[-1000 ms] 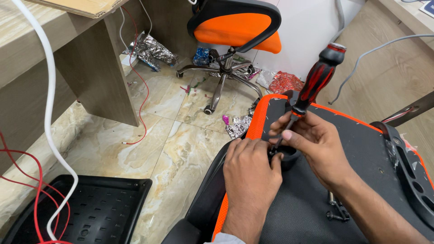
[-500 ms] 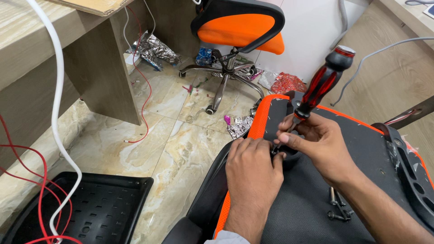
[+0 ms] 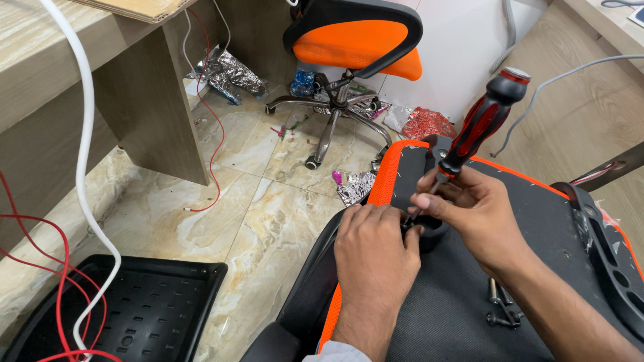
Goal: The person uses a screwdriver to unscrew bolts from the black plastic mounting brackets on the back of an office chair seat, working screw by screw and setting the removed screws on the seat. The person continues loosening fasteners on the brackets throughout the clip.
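Both hands meet, left hand (image 3: 376,251) curled palm-down, right hand (image 3: 473,208) clenched.

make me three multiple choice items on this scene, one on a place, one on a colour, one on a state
1. Where does the complete office chair stand?
A. on the tiled floor beyond the hands
B. on the wooden desk
C. in the black tray

2. What colours is the screwdriver handle?
A. blue and yellow
B. red and black
C. all green

3. How is the screwdriver held?
A. lying loose on the floor
B. gripped in the left hand alone
C. in the right hand, tilted, tip down at the black part by the left hand

Answers:
1 A, its star base and castors rest on the marble tiles.
2 B, the handle shows red panels on black.
3 C, the right fingers close around the shaft while the handle leans up to the right.
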